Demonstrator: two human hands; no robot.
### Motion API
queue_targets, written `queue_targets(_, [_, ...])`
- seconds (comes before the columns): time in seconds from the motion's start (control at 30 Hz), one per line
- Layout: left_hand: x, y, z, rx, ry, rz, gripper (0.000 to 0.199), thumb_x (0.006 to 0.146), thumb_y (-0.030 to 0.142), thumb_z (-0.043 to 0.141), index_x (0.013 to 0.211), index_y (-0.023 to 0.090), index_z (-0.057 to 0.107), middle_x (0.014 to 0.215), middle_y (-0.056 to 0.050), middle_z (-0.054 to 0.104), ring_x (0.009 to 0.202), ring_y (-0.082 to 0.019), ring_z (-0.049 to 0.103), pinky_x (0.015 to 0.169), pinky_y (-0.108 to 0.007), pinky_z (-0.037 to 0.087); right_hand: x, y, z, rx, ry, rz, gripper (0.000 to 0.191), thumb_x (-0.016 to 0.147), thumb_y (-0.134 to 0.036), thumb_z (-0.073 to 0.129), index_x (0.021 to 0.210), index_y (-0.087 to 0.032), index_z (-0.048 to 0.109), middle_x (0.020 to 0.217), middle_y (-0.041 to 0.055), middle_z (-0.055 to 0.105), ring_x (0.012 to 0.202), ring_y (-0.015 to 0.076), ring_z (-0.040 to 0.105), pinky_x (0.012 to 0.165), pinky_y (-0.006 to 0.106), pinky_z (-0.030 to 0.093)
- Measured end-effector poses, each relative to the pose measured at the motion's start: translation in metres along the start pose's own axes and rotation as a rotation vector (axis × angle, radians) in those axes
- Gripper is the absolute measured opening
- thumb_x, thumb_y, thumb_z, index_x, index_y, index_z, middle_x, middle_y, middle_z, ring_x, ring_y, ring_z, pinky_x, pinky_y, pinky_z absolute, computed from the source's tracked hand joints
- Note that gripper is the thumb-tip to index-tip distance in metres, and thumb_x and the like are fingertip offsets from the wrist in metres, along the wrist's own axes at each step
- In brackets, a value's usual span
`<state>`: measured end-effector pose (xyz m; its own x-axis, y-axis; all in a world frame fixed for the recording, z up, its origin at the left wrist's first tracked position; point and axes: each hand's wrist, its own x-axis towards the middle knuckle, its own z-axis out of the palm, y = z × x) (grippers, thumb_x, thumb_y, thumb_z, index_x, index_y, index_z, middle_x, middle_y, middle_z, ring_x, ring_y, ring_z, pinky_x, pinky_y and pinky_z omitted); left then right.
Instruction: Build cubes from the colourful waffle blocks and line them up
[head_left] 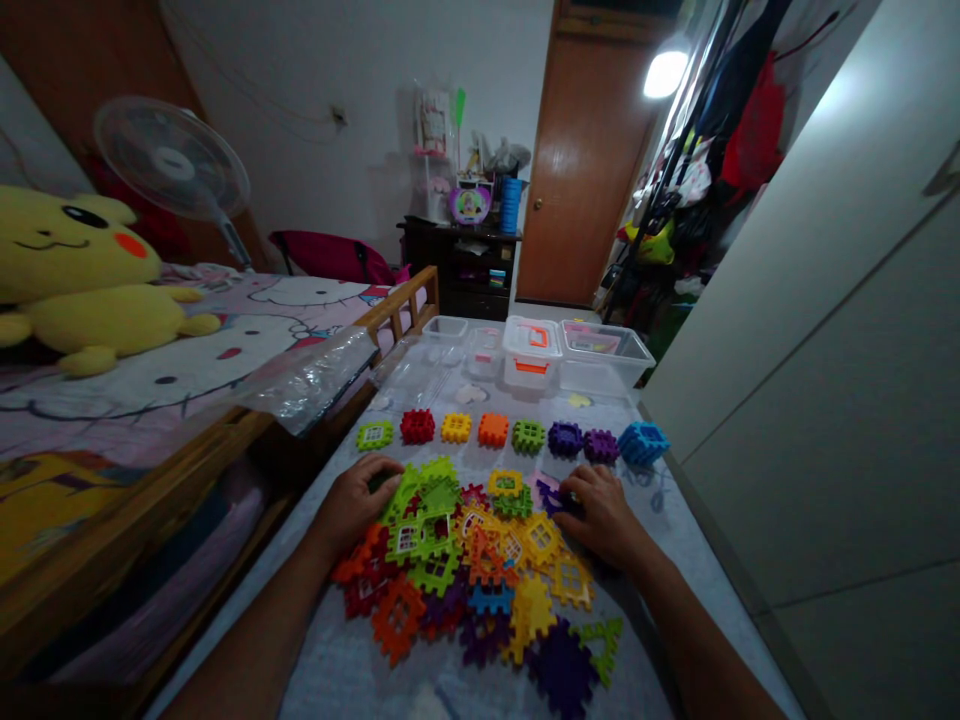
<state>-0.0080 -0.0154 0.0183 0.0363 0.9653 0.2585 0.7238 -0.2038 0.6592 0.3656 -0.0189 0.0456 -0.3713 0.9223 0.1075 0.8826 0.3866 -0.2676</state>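
Note:
A pile of flat notched plastic pieces in several colours lies between my hands, with green window pieces on its left and yellow ones on its right. My left hand rests at the pile's upper left beside the green pieces, fingers curved and thumb apart, nothing visible inside. At the upper right, my right hand bends its fingers over a purple piece; its fingertips are partly hidden. Beyond the pile runs a row of small stacks, including red, orange and blue.
Clear plastic boxes and a lidded box with orange latches stand at the table's far end. A wooden bed rail and plastic wrap are on the left. A white cabinet borders the right side.

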Motion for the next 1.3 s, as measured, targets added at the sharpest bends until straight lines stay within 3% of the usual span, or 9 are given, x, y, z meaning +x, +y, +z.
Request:
queue_targets(0.27, [0.000, 0.001, 0.000, -0.010, 0.005, 0.003, 0.027, 0.081, 0.043, 0.052, 0.083, 0.021, 0.067, 0.093, -0.004, 0.067, 0.091, -0.022, 0.062, 0.086, -0.033, 0.048, 0.002, -0.011, -0.002, -0.040, 0.125, 0.017, 0.018, 0.076, -0.039, 0.069, 0.079, -0.021, 0.068, 0.090, 0.0066, 0.062, 0.092, 0.0255, 0.051, 0.081, 0.039, 0.036])
queue_targets(0.37, [0.001, -0.001, 0.001, -0.016, -0.005, 0.003, 0.026, 0.081, 0.043, 0.052, 0.084, 0.020, 0.067, 0.094, -0.004, 0.066, 0.093, -0.022, 0.062, 0.087, -0.033, 0.048, 0.005, -0.022, -0.001, 0.029, 0.199, -0.085, 0.020, 0.082, -0.033, 0.062, 0.097, -0.021, 0.067, 0.105, 0.0083, 0.064, 0.101, 0.0261, 0.051, 0.089, 0.041, 0.036])
queue_targets(0.5, [0.001, -0.003, 0.002, -0.015, -0.012, -0.002, 0.026, 0.082, 0.042, 0.052, 0.085, 0.020, 0.066, 0.095, -0.004, 0.066, 0.095, -0.022, 0.061, 0.089, -0.034, 0.046, 0.011, -0.037, 0.011, 0.080, 0.145, -0.261, 0.040, 0.086, -0.022, 0.056, 0.126, -0.023, 0.055, 0.127, 0.0064, 0.060, 0.120, 0.0267, 0.043, 0.101, 0.043, 0.032])
queue_targets(0.63, [0.001, -0.005, 0.003, -0.019, -0.009, 0.002, 0.025, 0.082, 0.041, 0.052, 0.085, 0.020, 0.066, 0.095, -0.004, 0.066, 0.094, -0.022, 0.061, 0.089, -0.033, 0.047, 0.017, -0.045, 0.021, 0.090, 0.143, -0.233, 0.025, 0.089, -0.019, 0.054, 0.111, -0.024, 0.064, 0.118, 0.0048, 0.065, 0.116, 0.0256, 0.048, 0.100, 0.042, 0.035])
queue_targets(0.77, [0.000, -0.005, 0.002, -0.012, 0.004, 0.000, 0.025, 0.081, 0.041, 0.053, 0.084, 0.020, 0.066, 0.095, -0.004, 0.067, 0.094, -0.022, 0.062, 0.088, -0.033, 0.048, 0.021, -0.047, 0.019, 0.119, 0.149, -0.248, 0.013, 0.088, -0.020, 0.058, 0.096, -0.023, 0.068, 0.107, 0.0060, 0.067, 0.105, 0.0231, 0.052, 0.093, 0.039, 0.040])
queue_targets(1.17, [0.001, -0.001, 0.000, -0.010, -0.003, 0.000, 0.027, 0.080, 0.042, 0.052, 0.084, 0.020, 0.067, 0.093, -0.004, 0.067, 0.093, -0.022, 0.062, 0.087, -0.033, 0.048, 0.016, -0.045, 0.014, 0.239, 0.120, -0.300, 0.009, 0.081, -0.011, 0.059, 0.081, -0.020, 0.057, 0.109, 0.0067, 0.062, 0.101, 0.0203, 0.054, 0.091, 0.036, 0.042])
queue_targets(1.3, [0.001, 0.000, 0.000, -0.007, 0.011, -0.008, 0.027, 0.079, 0.043, 0.053, 0.083, 0.021, 0.067, 0.094, -0.004, 0.068, 0.093, -0.022, 0.063, 0.087, -0.033, 0.048, 0.015, -0.046, 0.015, 0.247, 0.122, -0.302, 0.010, 0.084, -0.012, 0.056, 0.077, -0.020, 0.056, 0.096, 0.0058, 0.064, 0.093, 0.0189, 0.057, 0.086, 0.033, 0.044])
